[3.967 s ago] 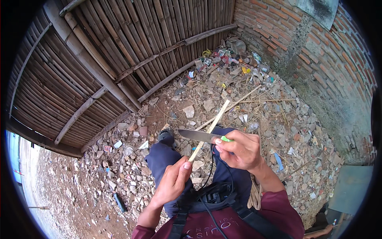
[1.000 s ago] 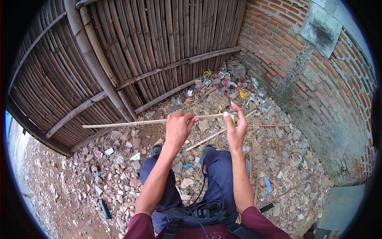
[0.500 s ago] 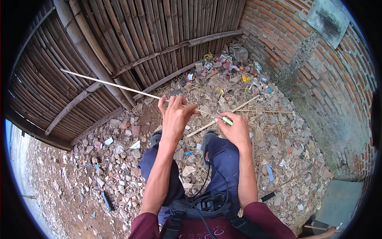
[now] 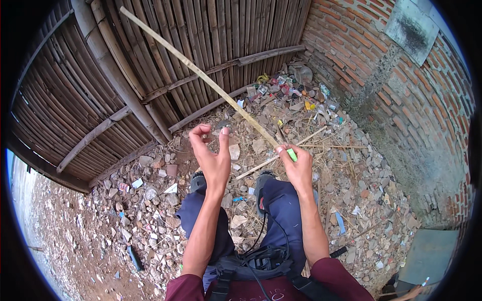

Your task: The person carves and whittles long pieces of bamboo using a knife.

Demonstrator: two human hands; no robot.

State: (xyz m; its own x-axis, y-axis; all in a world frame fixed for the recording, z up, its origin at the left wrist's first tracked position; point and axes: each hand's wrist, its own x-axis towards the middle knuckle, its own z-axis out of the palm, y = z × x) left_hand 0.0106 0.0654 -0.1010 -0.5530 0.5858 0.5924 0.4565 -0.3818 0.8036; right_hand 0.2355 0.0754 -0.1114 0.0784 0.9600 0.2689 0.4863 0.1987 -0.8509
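Note:
A long, pale bamboo strip (image 4: 201, 74) slants from my right hand up to the far left. My right hand (image 4: 299, 171) grips its near end between thumb and fingers. The same hand holds a small knife with a bright green handle (image 4: 291, 155), its narrow dark blade pointing away beside the strip. My left hand (image 4: 213, 163) hovers to the left of the strip, not touching it. Its thumb points up and its fingers are apart and partly curled, with nothing in them.
Stones and litter cover the ground. Thin bamboo sticks (image 4: 314, 134) lie crossed beyond my feet. A bamboo fence (image 4: 211, 30) stands ahead and left, a brick wall (image 4: 351, 45) at right. A black handle (image 4: 339, 252) lies by my right elbow, a grey board (image 4: 427, 256) farther right.
My left hand has let go of the bamboo strip and opened. The strip has swung to a steeper slant, its far end higher, held only by my right hand with the knife.

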